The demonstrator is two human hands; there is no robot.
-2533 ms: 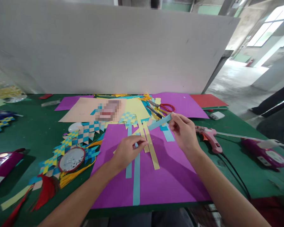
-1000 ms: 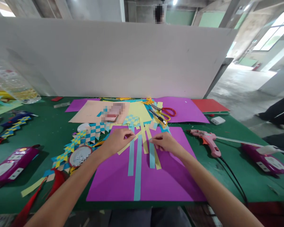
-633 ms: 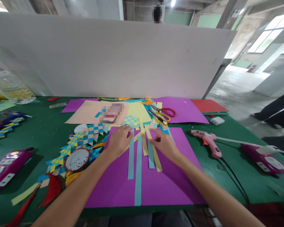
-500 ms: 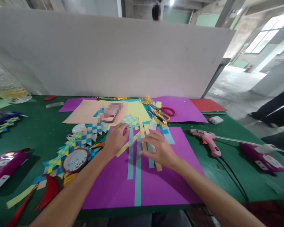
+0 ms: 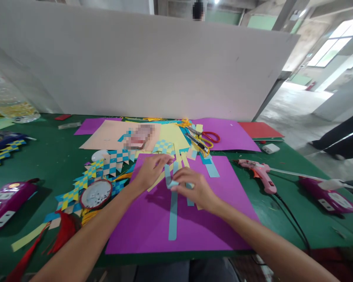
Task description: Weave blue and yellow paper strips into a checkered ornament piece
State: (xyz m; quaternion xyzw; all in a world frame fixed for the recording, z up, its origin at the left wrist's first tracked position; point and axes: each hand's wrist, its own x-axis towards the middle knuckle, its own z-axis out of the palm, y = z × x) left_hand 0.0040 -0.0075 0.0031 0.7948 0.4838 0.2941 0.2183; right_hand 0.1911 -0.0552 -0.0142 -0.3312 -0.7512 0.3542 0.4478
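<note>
Both hands are over a purple sheet (image 5: pixel 211 231). Between them a light blue paper strip (image 5: pixel 167 177) is raised and bent. My right hand (image 5: pixel 195 188) pinches its lower end between thumb and fingers. My left hand (image 5: pixel 153 170) is at the strip's upper end, fingers closed together; what they hold is hidden. Another light blue strip (image 5: pixel 173 217) lies flat below the hands. Yellow strips (image 5: pixel 178 152) run up to a woven blue-and-yellow checked piece (image 5: pixel 164 146) just beyond the left hand.
Scissors (image 5: pixel 210 137) and a cutter (image 5: pixel 197 144) lie beyond the hands. A pink glue gun (image 5: pixel 261 174) with its cord is at right. Left are a round dish (image 5: pixel 96 194), checked woven strips (image 5: pixel 72 194) and a red tassel (image 5: pixel 65 231). A white board (image 5: pixel 153 66) stands behind.
My right hand has moved slightly left and closed on the end of a blue strip, which has lifted off the sheet and bent. The left hand has shifted slightly right.
</note>
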